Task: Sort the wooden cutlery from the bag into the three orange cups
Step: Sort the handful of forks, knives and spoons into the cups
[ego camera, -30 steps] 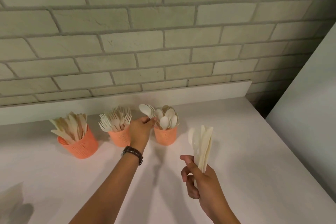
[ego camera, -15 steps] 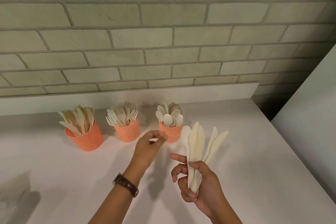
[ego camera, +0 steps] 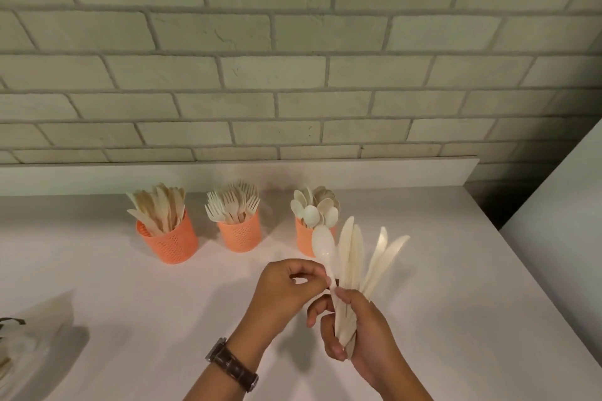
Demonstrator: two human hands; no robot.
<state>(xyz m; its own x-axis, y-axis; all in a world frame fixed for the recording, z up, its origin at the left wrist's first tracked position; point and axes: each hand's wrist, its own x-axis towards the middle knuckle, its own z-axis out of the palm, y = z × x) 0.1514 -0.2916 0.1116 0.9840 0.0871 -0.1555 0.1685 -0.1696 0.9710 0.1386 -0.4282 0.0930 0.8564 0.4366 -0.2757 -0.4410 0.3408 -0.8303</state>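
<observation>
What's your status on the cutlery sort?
Left grip pinching spoon by its stem. Right grip holding knife bundle. Nothing blocking the spoon cup.

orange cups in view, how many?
3, in a row on the white counter near the wall: left cup holds knives, middle cup holds forks, right cup holds spoons, partly hidden behind the held spoon that the left hand pinches. No others visible.

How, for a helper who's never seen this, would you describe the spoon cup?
Below the brick wall, three orange cups line the white counter. The spoon cup is rightmost. It alone holds rounded bowls, not tines or blades.
</observation>
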